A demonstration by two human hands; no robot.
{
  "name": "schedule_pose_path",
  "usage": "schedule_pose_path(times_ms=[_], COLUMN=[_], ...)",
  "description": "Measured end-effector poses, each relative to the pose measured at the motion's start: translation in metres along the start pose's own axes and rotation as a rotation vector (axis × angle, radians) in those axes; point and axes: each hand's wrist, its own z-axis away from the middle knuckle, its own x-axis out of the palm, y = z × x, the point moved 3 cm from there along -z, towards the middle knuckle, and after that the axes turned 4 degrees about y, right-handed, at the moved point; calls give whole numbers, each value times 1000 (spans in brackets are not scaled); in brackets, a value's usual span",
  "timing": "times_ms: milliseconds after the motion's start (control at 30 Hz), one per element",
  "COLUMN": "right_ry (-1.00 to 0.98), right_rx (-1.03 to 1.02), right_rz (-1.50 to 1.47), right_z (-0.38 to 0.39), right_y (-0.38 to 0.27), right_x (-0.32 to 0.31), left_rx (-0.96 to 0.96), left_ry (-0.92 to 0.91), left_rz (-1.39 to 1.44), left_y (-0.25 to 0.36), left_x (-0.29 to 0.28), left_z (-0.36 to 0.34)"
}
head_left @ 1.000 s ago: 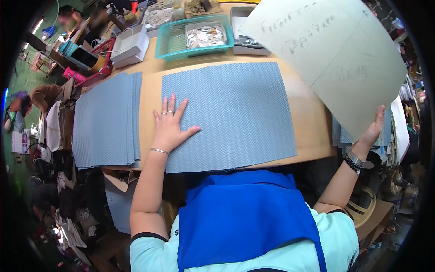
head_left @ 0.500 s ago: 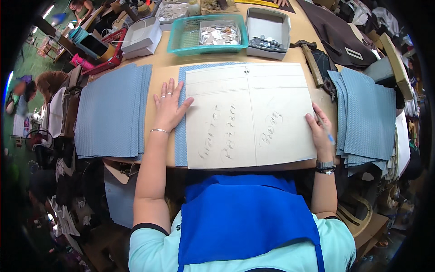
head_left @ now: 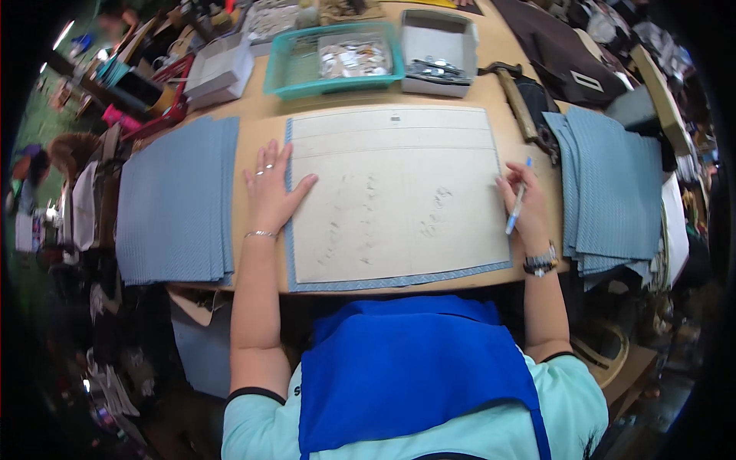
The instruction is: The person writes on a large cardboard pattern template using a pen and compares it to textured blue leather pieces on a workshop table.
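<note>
A large cream pattern board point(head_left: 399, 199) with drawn lines and handwriting lies over a blue textured sheet point(head_left: 383, 283), whose edges peek out along the left and near sides. My left hand point(head_left: 274, 188) rests flat with spread fingers at the board's left edge, its thumb on the board. At the opposite edge, my right hand point(head_left: 529, 201) holds a pen point(head_left: 518, 201) with a blue end, slanting between the fingers. Those fingertips are close to the board's right edge; whether they touch it I cannot tell.
Stacks of blue textured sheets stand left point(head_left: 176, 203) and right point(head_left: 613, 192). Beyond the board are a teal basket point(head_left: 295, 80) of small pieces, a grey box point(head_left: 437, 34) with metal tools, and a white box point(head_left: 218, 73). A hammer point(head_left: 515, 100) lies at the far right.
The board has shifted left over the blue sheet, leaving a narrower strip at the left and exposing a near strip. My right hand has turned, bringing the pen over its fingers.
</note>
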Motion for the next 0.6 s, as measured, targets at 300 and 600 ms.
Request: schedule_pose_path(times_ms=[300,600], right_ry=[-19,-59], right_rx=[-254,-285], right_rz=[64,147], right_z=[-65,-66], right_y=[13,9], right_x=[41,40], left_rx=[-18,-26], left_ry=[-20,-11], left_rz=[22,35], left_y=[5,-1], left_x=[-5,0], left_z=[-1,1])
